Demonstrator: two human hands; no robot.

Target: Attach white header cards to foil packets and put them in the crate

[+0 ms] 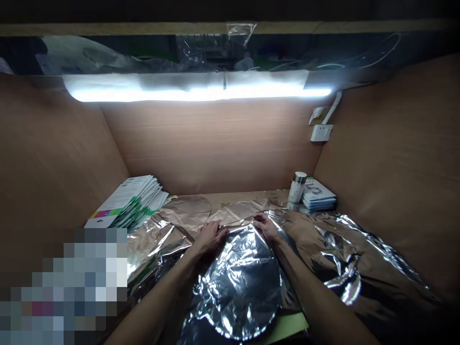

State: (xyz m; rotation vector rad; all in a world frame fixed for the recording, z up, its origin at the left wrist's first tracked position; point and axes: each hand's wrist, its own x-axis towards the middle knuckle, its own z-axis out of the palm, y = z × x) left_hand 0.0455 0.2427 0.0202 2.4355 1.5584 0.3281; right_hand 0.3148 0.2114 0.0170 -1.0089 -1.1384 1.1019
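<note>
Shiny silver foil sheets cover the work surface, and a rounded silver foil piece (244, 282) lies nearest to me, between my forearms. My left hand (211, 235) is at the upper left edge of this piece, its fingers curled together on the foil. At the upper right edge, my right hand (266, 226) has its thumb and fingers pinched together at the foil rim. Whatever is between the fingertips looks like thin foil edge. A yellow-green sheet (287, 328) shows under the lower right of the rounded piece.
A fanned stack of printed cards (131, 201) stands at the back left. At the back right are a white bottle with a silver cap (297, 188) and a stack of booklets (318, 195). Wooden panels (223, 143) enclose three sides, below a bright tube light (201, 93).
</note>
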